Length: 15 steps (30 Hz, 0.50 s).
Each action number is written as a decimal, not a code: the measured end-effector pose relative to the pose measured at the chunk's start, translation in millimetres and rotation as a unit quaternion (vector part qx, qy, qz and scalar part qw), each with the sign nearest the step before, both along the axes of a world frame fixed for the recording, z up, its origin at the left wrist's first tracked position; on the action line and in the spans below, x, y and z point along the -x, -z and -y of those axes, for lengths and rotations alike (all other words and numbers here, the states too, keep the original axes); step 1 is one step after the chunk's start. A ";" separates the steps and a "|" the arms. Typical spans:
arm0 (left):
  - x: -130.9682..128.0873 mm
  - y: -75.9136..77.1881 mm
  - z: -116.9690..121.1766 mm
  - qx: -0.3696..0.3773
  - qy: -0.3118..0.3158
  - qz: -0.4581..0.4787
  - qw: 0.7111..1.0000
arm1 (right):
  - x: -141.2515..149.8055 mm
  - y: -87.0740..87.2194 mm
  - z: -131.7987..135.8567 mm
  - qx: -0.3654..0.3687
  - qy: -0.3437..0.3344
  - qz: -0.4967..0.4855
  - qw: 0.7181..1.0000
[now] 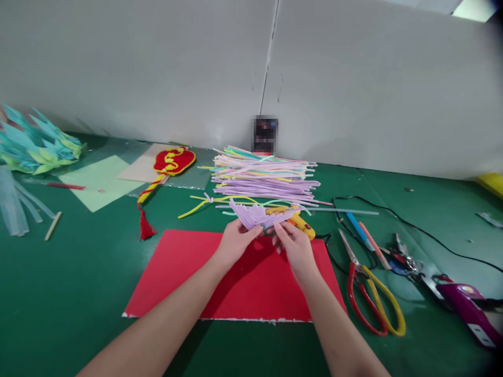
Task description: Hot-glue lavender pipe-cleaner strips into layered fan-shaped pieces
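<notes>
Above the far part of a red board (251,288), both hands hold a fan-like piece of lilac pipe cleaners (253,214) bent into a wide V. My left hand (236,241) pinches its lower left side with thumb and fingers. On the lower right side, my right hand (291,243) grips it the same way. Just behind my right hand lies a yellow glue gun (302,225), partly covered by the piece. A large pile of pastel pipe cleaners (263,175) lies beyond the hands, with a few loose yellow and green ones in front.
Scissors (373,293) with red and yellow handles lie right of the board, near keys (408,264) and a purple-handled tool (467,309). A black cord (416,230) crosses the right side. At left are a red tasselled fan ornament (173,161), green paper (106,183) and teal paper leaves (35,141).
</notes>
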<state>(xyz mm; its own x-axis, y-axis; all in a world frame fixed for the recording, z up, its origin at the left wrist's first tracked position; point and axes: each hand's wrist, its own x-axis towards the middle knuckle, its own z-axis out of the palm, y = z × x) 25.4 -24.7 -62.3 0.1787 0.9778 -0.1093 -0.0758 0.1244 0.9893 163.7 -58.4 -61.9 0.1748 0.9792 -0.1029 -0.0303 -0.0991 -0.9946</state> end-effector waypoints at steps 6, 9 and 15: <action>-0.3 3.1 -0.5 -0.013 0.015 0.022 1.000 | 0.6 2.5 -1.2 -0.009 0.021 -0.003 1.000; -0.2 3.3 -0.7 -0.004 0.007 0.019 1.000 | 0.6 1.2 -0.5 -0.008 0.019 0.016 1.000; 0.2 3.3 -1.5 -0.005 -0.012 -0.001 1.000 | 1.0 -0.4 0.9 -0.014 0.012 0.066 0.998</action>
